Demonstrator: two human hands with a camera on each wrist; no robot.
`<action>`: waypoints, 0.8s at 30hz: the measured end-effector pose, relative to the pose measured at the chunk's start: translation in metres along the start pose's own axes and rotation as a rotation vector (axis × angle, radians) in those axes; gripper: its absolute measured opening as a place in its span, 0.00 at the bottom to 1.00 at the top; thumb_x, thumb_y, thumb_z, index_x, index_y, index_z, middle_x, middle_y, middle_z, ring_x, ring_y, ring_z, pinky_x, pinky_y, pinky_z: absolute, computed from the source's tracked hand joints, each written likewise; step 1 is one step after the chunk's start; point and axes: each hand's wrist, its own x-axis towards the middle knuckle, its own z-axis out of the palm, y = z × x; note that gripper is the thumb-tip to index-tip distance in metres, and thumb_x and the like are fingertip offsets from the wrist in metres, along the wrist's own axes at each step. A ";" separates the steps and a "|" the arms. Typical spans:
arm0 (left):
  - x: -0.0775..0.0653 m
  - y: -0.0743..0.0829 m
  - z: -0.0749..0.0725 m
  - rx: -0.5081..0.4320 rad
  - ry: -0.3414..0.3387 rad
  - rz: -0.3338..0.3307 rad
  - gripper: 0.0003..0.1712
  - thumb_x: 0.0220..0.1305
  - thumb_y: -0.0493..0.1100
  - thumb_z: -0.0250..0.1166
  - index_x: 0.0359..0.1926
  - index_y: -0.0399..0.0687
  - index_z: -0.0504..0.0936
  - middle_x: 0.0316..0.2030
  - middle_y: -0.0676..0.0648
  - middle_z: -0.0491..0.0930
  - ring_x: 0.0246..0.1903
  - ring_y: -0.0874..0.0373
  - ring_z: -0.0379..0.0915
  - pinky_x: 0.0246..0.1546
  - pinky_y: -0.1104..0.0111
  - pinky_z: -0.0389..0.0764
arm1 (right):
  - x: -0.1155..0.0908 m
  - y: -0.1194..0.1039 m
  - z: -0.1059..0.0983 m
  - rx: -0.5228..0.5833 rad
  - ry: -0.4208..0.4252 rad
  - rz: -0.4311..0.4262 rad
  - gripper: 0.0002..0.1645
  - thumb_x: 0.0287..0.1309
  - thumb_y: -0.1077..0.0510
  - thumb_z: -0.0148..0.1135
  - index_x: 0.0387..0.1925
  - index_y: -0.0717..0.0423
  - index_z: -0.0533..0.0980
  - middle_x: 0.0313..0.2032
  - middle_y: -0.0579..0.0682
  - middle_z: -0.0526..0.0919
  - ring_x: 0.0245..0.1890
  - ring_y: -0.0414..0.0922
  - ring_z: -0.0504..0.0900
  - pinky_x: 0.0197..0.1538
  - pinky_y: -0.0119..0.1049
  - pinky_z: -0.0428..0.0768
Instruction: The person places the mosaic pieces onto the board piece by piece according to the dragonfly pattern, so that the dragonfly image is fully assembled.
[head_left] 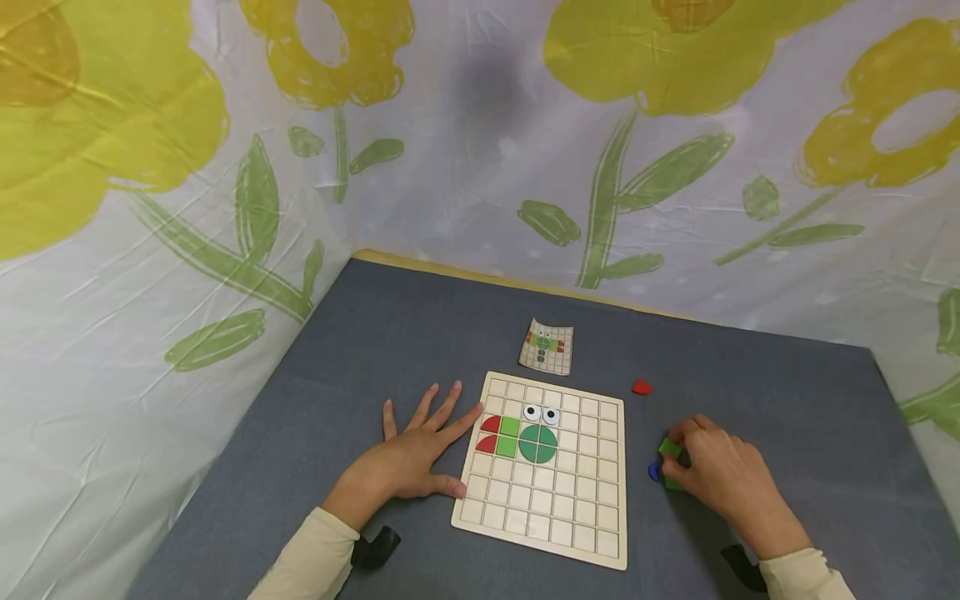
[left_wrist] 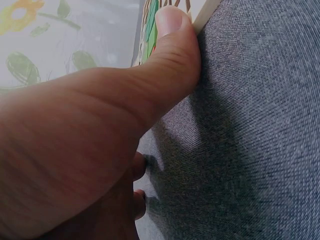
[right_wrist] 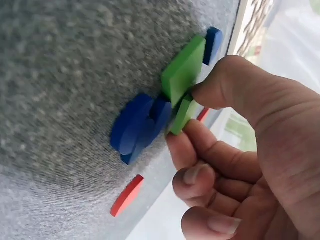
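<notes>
My right hand (head_left: 723, 467) pinches a light green square tile (right_wrist: 183, 114) between thumb and fingers, right of the board. Another green tile (right_wrist: 184, 70) lies against it on the cloth, with several blue pieces (right_wrist: 132, 125) beside them. My left hand (head_left: 408, 458) is spread flat, thumb and index fingertip touching the left edge of the wooden grid board (head_left: 540, 508). On the board sit two red quarter pieces (head_left: 490, 424), two light green squares (head_left: 507, 437), a dark green circle (head_left: 537, 443) of quarter pieces and two eye pieces (head_left: 532, 412). Part of the loose pile is hidden behind my right hand.
A small pattern card (head_left: 547, 346) lies behind the board. One red piece (head_left: 642, 387) is right of the board's far corner; in the right wrist view a red piece (right_wrist: 126, 195) lies apart from the blue ones. Flower-printed fabric (head_left: 465, 167) surrounds the grey table (head_left: 420, 333).
</notes>
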 end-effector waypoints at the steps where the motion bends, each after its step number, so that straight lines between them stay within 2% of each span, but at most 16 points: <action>1: 0.000 0.000 0.000 0.000 0.000 0.001 0.65 0.54 0.65 0.77 0.86 0.68 0.50 0.86 0.48 0.34 0.84 0.39 0.23 0.66 0.20 0.23 | 0.000 -0.001 0.000 0.004 0.002 0.000 0.16 0.58 0.52 0.77 0.44 0.57 0.85 0.42 0.51 0.83 0.27 0.42 0.79 0.23 0.40 0.75; 7: 0.000 -0.001 0.001 -0.002 0.005 0.001 0.65 0.53 0.64 0.78 0.86 0.68 0.51 0.86 0.48 0.34 0.84 0.39 0.23 0.66 0.20 0.23 | 0.002 -0.012 -0.001 0.044 0.064 -0.051 0.16 0.60 0.53 0.76 0.46 0.55 0.85 0.43 0.48 0.83 0.29 0.38 0.80 0.24 0.36 0.74; 16: 0.000 -0.001 0.001 0.009 0.003 0.007 0.65 0.53 0.66 0.77 0.86 0.68 0.50 0.86 0.48 0.34 0.84 0.39 0.23 0.66 0.19 0.24 | 0.012 -0.040 0.007 0.058 0.200 -0.233 0.14 0.59 0.55 0.76 0.45 0.54 0.84 0.42 0.46 0.83 0.27 0.37 0.80 0.22 0.29 0.69; 20: 0.000 -0.001 0.001 0.006 0.006 0.004 0.65 0.53 0.65 0.77 0.86 0.68 0.51 0.86 0.48 0.34 0.84 0.39 0.23 0.66 0.20 0.24 | 0.018 -0.052 0.011 0.044 0.258 -0.333 0.15 0.57 0.55 0.77 0.44 0.55 0.84 0.41 0.44 0.83 0.23 0.33 0.75 0.21 0.28 0.68; 24: 0.000 -0.001 0.002 0.006 0.008 0.003 0.65 0.53 0.65 0.77 0.86 0.68 0.51 0.86 0.48 0.34 0.84 0.39 0.23 0.66 0.20 0.24 | 0.024 -0.064 0.016 0.032 0.253 -0.390 0.14 0.57 0.55 0.78 0.43 0.53 0.84 0.41 0.42 0.82 0.23 0.30 0.72 0.23 0.30 0.71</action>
